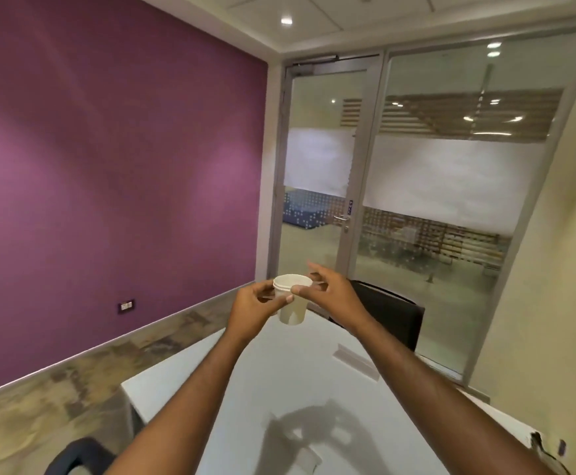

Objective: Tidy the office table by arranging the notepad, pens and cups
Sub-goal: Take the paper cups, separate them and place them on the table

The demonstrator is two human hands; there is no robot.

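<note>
A white paper cup (292, 303), which looks like a stack of two, is held upright in the air above the far half of the white table (269, 382). My left hand (255, 308) grips the cup's left side with thumb and fingers. From the right, my right hand (331, 293) pinches the rim with thumb and forefinger while its other fingers spread out. No notepad or pens are clearly visible; a small dark object (550, 447) lies at the table's right edge, too blurred to identify.
A black chair (389, 313) stands behind the table's far end, and another dark chair (74, 454) shows at the bottom left. A flat grey cable cover (356, 363) is set in the tabletop. A purple wall lies left, a glass door (317, 166) ahead.
</note>
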